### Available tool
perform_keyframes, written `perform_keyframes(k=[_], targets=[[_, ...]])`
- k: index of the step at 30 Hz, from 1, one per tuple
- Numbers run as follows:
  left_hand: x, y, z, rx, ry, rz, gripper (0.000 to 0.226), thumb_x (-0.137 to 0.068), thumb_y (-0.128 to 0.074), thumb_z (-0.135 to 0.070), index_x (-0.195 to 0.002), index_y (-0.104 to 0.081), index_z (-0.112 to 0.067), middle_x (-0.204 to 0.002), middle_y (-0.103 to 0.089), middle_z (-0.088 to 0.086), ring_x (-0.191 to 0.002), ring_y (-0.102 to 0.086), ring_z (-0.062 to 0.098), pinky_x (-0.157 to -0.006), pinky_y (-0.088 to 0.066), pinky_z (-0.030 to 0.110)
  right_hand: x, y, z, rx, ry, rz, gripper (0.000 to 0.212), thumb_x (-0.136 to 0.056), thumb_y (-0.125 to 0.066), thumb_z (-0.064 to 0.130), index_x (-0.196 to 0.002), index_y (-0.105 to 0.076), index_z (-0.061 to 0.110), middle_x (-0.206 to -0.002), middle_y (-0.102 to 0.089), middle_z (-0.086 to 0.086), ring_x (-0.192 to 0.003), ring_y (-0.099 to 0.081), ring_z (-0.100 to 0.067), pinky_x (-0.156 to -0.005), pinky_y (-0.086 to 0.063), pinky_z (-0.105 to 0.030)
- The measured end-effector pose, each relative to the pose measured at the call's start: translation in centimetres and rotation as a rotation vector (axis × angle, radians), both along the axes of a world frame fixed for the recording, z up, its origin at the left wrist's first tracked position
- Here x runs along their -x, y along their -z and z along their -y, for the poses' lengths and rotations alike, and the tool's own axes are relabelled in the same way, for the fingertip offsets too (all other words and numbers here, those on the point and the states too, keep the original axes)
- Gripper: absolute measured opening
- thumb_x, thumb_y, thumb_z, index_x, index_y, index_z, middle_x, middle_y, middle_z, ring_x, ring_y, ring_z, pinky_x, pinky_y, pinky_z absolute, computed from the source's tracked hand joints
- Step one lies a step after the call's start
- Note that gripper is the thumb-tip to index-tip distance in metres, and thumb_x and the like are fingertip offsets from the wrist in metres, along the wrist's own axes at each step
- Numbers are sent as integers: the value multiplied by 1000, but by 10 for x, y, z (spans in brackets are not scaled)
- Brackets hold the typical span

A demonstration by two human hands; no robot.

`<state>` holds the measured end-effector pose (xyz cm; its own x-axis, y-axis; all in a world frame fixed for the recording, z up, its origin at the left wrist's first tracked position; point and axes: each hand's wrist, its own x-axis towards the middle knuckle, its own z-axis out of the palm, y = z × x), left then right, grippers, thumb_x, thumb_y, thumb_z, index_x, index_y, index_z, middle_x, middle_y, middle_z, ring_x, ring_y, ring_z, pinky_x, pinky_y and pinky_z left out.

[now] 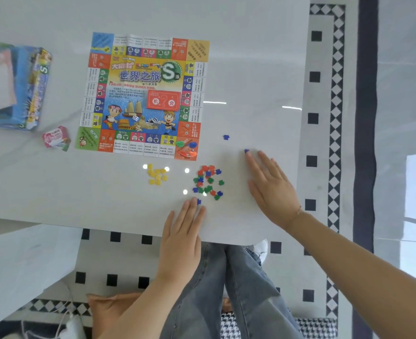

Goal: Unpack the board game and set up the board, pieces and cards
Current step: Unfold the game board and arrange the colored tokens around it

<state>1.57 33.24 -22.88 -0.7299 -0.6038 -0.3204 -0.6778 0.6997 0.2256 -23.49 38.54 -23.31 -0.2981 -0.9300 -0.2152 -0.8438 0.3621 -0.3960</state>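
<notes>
both flat: left hand (181, 237) and right hand (271, 189) flank mixed pieces (208, 182) (board (144, 94) unfolded beyond).

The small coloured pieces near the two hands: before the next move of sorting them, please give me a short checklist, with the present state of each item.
1. Both hands free: ok. The left hand and right hand lie flat and hold nothing.
2. Board unfolded flat on the table: ok.
3. Yellow pieces grouped apart: ok.
4. Mixed pile sorted by colour: not ok; red, green and blue lie together.
5. Stray blue pieces gathered: not ok. One blue piece lies alone, another at the right fingertips.
6. All pieces out of the box: cannot tell.
</notes>
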Motion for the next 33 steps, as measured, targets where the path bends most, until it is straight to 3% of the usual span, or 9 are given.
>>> perform_keyframes(k=[4, 9, 13, 19, 23, 28, 33], targets=[[-2, 5, 0, 9, 56, -19, 59, -90, -30, -17, -149, -25, -13, -158, -22, 2, -146, -17, 16, -116, -15, 42, 20, -1, 38, 10, 96, 61, 54, -100, -34, 17, -151, -18, 13, -157, -22, 0, -147, -11, -18, -121, -5, -33], [5, 2, 1, -1, 20, -13, 57, -91, -30, -16, -148, -29, -11, -156, -27, 2, -143, -23, 15, -114, -21, 42, 19, -12, 73, 128, 222, 190, 47, -96, -43, 13, -143, -40, 12, -151, -36, -2, -138, -32, -19, -115, -28, -34], [10, 0, 6, -5, -3, -11, 55, -90, -32, -16, -144, -38, -11, -149, -37, 2, -134, -37, 18, -110, -27, 39, -3, -16, 49, 163, 166, 170, 39, -95, -45, 9, -133, -52, 10, -147, -42, -5, -133, -40, -22, -109, -34, -31], [11, -3, 11, 7, 46, -23, 53, -89, -33, -15, -140, -46, -14, -145, -43, 4, -131, -40, 21, -105, -28, 37, -41, -6, -9, 158, 76, 183, 37, -90, -43, 12, -122, -62, 12, -131, -54, -10, -119, -49, -28, -95, -48, -43], [14, -5, 11, -9, 28, -30, 53, -89, -32, -15, -139, -47, -15, -143, -45, 4, -129, -44, 21, -102, -35, 39, -55, 1, -23, 137, 15, 136, 42, -88, -47, 13, -128, -59, 18, -136, -50, -11, -124, -44, -30, -104, -40, -39], [15, -5, 6, -44, -25, -27, 55, -88, -30, -15, -142, -43, -18, -143, -43, 4, -130, -43, 22, -103, -39, 45, -59, 4, -20, 133, 19, 43, 43, -87, -47, 15, -128, -59, 21, -136, -50, -11, -123, -44, -30, -105, -37, -38], [28, -6, -22, -42, -145, -1, 61, -87, -43, -14, -146, -35, -23, -150, -34, 8, -139, -32, 24, -112, -30, 50, -59, 6, -23, 159, 8, -15, 46, -85, -54, 9, -130, -57, 15, -138, -49, -12, -126, -42, -28, -110, -31, -37]])
